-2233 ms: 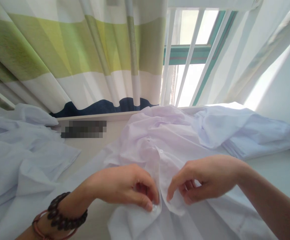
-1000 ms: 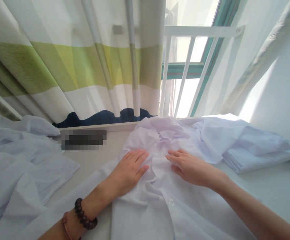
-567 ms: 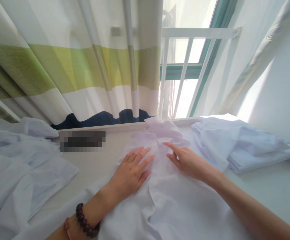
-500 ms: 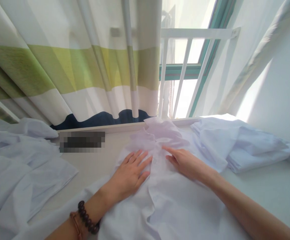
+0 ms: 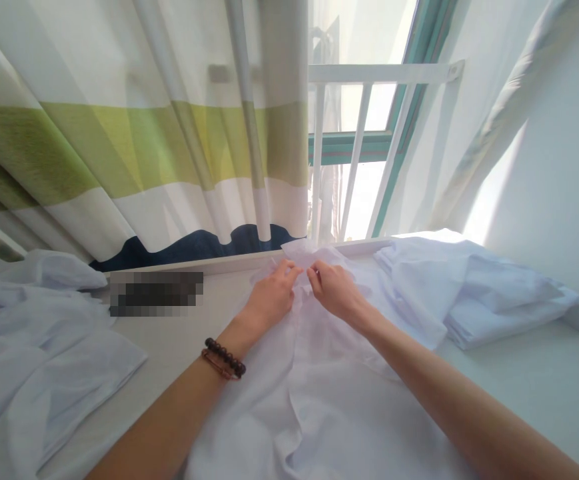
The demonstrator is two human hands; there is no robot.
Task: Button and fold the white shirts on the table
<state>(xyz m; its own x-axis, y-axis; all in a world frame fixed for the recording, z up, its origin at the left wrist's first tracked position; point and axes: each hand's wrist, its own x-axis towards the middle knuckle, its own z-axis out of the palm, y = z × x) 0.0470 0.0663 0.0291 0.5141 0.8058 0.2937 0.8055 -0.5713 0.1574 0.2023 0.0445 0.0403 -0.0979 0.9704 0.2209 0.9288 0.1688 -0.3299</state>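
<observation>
A white garment (image 5: 339,373) lies spread over the white surface, its collar end toward the window. Near the collar my left hand (image 5: 276,287), with dark beads on its wrist, has its fingers bent and pinched on the fabric. Just right of it, my right hand (image 5: 334,287) also pinches the cloth, its fingertips almost meeting those of the left. The small part between the fingertips is too hidden to make out.
Crumpled white cloth (image 5: 14,360) covers the left side. Folded white cloth (image 5: 479,287) lies at the right. A blurred dark object (image 5: 156,293) sits near the back ledge. Behind are a striped curtain (image 5: 169,147) and a white railing (image 5: 384,73) before the window.
Both hands have moved up toward the collar and closer together. The left, spread flat before, now has its fingers closed; the right has gone from pointing to pinching. The view has shifted slightly.
</observation>
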